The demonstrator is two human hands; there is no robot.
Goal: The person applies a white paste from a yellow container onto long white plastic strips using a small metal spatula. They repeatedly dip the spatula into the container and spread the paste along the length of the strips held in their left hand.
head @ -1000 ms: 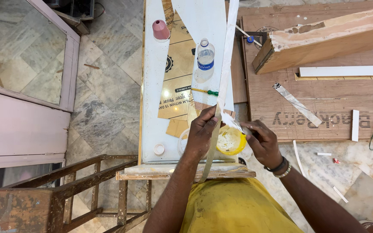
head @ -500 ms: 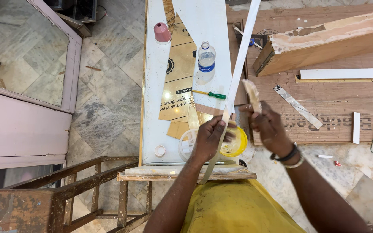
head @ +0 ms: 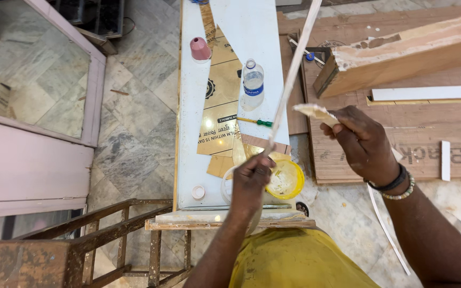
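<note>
My left hand [head: 250,180] grips the lower part of a long thin white strip [head: 291,77] that slants up and away over the white worktable [head: 190,138]. My right hand [head: 362,140] is raised to the right of the strip and holds a small flat spreader [head: 314,112] coated with pale glue, its tip close to the strip. Just below the left hand sits an open yellow tub of glue [head: 285,180].
On the worktable lie a clear water bottle [head: 252,84], a pink cone-shaped object [head: 199,49], a green-handled screwdriver [head: 257,122], brown film sheets [head: 221,106] and a white cap [head: 198,192]. To the right are plywood sheets [head: 428,128] and a wooden block [head: 406,53]. Rusty metal frame [head: 70,245] lower left.
My right hand has lifted from the glue tub and moved up and right with the spreader. The strip has tilted further to the right in my left hand.
</note>
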